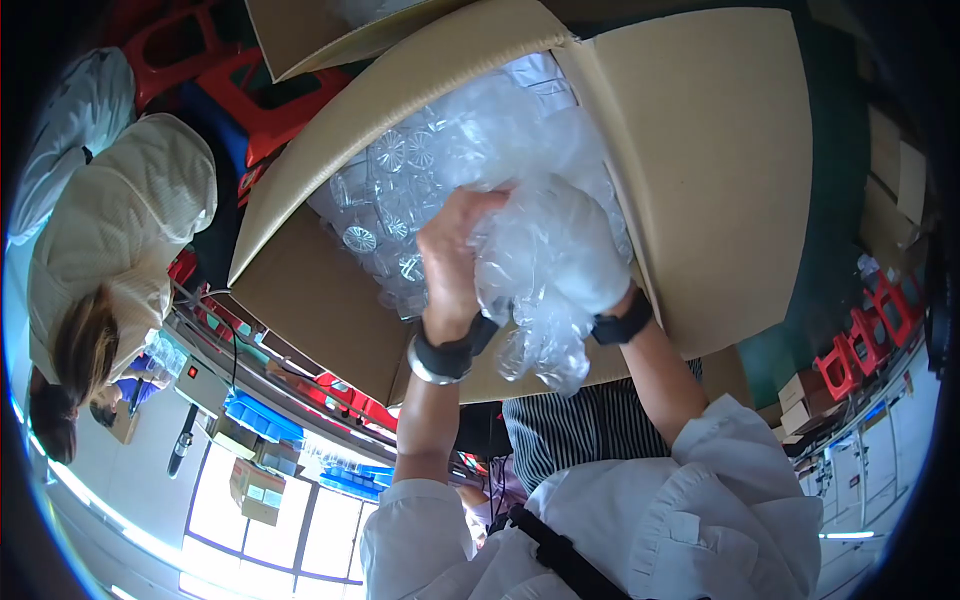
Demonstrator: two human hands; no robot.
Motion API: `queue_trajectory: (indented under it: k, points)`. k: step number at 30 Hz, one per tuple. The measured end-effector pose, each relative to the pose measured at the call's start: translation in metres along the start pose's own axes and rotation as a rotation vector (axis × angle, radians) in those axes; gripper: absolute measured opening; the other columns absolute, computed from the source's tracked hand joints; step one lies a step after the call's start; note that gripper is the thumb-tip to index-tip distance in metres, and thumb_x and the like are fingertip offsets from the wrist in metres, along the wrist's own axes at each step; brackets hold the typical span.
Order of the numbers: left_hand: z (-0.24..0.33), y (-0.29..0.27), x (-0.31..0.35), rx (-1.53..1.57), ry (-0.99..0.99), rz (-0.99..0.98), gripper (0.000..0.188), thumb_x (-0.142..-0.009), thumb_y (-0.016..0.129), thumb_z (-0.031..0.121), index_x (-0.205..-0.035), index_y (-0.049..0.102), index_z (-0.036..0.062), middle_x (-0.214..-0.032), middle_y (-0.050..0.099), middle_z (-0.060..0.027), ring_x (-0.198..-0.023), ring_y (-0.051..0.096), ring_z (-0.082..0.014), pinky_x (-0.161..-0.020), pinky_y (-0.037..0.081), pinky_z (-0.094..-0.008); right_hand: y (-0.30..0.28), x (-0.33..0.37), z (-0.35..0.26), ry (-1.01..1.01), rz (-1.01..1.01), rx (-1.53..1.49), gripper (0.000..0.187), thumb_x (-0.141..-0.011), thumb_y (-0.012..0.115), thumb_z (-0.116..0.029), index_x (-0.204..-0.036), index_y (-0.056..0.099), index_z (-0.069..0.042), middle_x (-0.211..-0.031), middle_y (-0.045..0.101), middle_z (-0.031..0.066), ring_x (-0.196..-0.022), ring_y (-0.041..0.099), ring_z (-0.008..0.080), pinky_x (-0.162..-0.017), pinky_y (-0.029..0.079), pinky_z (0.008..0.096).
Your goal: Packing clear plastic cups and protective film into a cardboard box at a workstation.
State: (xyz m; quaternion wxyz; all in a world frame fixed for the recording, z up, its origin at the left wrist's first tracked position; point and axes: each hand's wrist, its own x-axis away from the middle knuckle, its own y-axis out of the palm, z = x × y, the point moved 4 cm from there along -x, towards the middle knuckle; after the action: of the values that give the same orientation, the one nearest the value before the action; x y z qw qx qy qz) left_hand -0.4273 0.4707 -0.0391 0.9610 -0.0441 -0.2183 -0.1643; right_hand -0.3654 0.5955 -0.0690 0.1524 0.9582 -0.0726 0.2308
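A bunched clear plastic bag (535, 250) hangs over the open cardboard box (700, 170). My left hand (455, 240) is closed on the bag's left side, its fingertips partly hidden in the folds. My right hand (595, 260) is on the other side, covered by white, cloudy film, so its fingers do not show. Below the hands, many small clear plastic pieces (390, 190) with round, spoked ends fill the box. Both wrists wear dark bands.
Wide box flaps stand out on the sides. Another carton (350, 40) is at the top edge. Red stools (255, 100) stand at the upper left, with a person in a cream top (120, 220) close by. More red stools (865, 340) are at the right.
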Motion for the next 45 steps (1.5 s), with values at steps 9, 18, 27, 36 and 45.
queue_trajectory:
  k: [9, 18, 27, 36, 45]
  points:
    - [0.017, -0.023, 0.026, -0.145, 0.096, 0.144, 0.019, -0.079, 0.052, -0.002, -0.097, 0.058, -0.0009, -0.095, 0.061, -0.0105, -0.087, 0.059, -0.0183, -0.077, 0.046, -0.0273, 0.035, 0.082, 0.009, -0.151, -0.560, 0.391, 0.037, -0.074, 0.058, -0.023, -0.106, 0.054, -0.007, -0.098, 0.058, 0.0106, -0.092, 0.054, 0.0273, -0.082, 0.041, 0.0363]
    - [-0.128, 0.076, -0.024, -0.791, 0.123, -0.319, 0.021, -0.071, 0.063, 0.003, -0.092, 0.060, 0.0029, -0.095, 0.059, -0.0150, -0.083, 0.057, -0.0296, -0.064, 0.049, -0.0324, -0.006, 0.132, 0.055, 0.023, -0.482, 0.598, 0.029, -0.074, 0.057, -0.020, -0.098, 0.058, -0.005, -0.088, 0.061, 0.0125, -0.079, 0.059, 0.0277, -0.073, 0.045, 0.0362]
    - [-0.137, 0.059, -0.030, -0.663, 0.284, -0.366, 0.012, -0.066, 0.066, 0.004, -0.078, 0.063, 0.0059, -0.076, 0.060, -0.0098, -0.077, 0.058, -0.0273, -0.067, 0.046, -0.0358, -0.008, 0.133, 0.057, 0.072, -0.523, 0.644, 0.030, -0.074, 0.057, -0.020, -0.099, 0.057, -0.004, -0.088, 0.061, 0.0139, -0.080, 0.059, 0.0276, -0.072, 0.045, 0.0358]
    - [-0.143, 0.064, -0.032, -0.805, 0.233, -0.374, 0.010, -0.069, 0.062, 0.002, -0.078, 0.058, 0.0039, -0.071, 0.060, -0.0103, -0.069, 0.058, -0.0264, -0.063, 0.046, -0.0344, -0.007, 0.125, 0.046, 0.131, -0.552, 0.691, 0.030, -0.074, 0.056, -0.019, -0.100, 0.055, -0.003, -0.084, 0.061, 0.0156, -0.074, 0.059, 0.0300, -0.068, 0.046, 0.0374]
    - [-0.106, 0.056, -0.018, -0.490, 0.117, -0.144, 0.006, -0.074, 0.059, -0.001, -0.078, 0.055, 0.0009, -0.067, 0.058, -0.0101, -0.061, 0.059, -0.0204, -0.057, 0.046, -0.0272, -0.011, 0.122, 0.038, 0.088, -0.507, 0.690, 0.034, -0.074, 0.056, -0.019, -0.103, 0.054, -0.003, -0.085, 0.060, 0.0165, -0.076, 0.059, 0.0309, -0.069, 0.046, 0.0380]
